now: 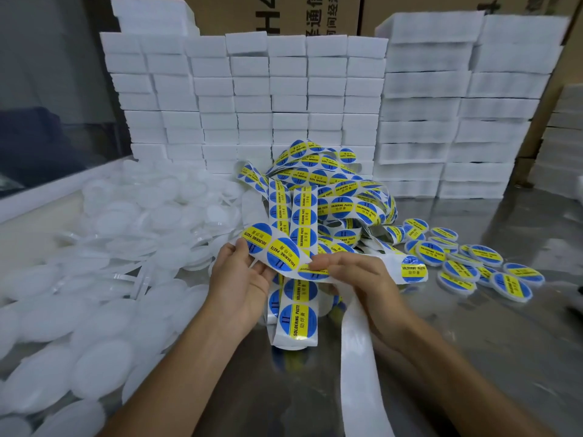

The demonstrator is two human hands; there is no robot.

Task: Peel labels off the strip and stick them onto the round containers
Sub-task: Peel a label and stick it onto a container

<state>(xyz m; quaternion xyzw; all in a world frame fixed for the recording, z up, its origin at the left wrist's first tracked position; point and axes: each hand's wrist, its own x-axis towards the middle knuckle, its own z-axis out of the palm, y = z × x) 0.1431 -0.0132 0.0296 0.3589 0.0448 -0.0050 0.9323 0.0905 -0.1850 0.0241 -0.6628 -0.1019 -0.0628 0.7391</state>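
Shiny metal table (473, 357); stacked white boxes (284, 99) along its far edge, cardboard cartons (271, 14) behind. Label strip (280, 250), blue-yellow rounds reading "SOLDERING PASTE", held over the near middle: left hand (239, 279) grips it, right hand (356, 279) pinches one label. Unlabelled white containers (126, 241) heaped left; roughly a dozen labelled containers (454, 260) right.

label strip (277, 250): blue-yellow rounds, tangled, centre | labelled containers (473, 263): flat, right | unlabelled white containers (104, 279): heaped left
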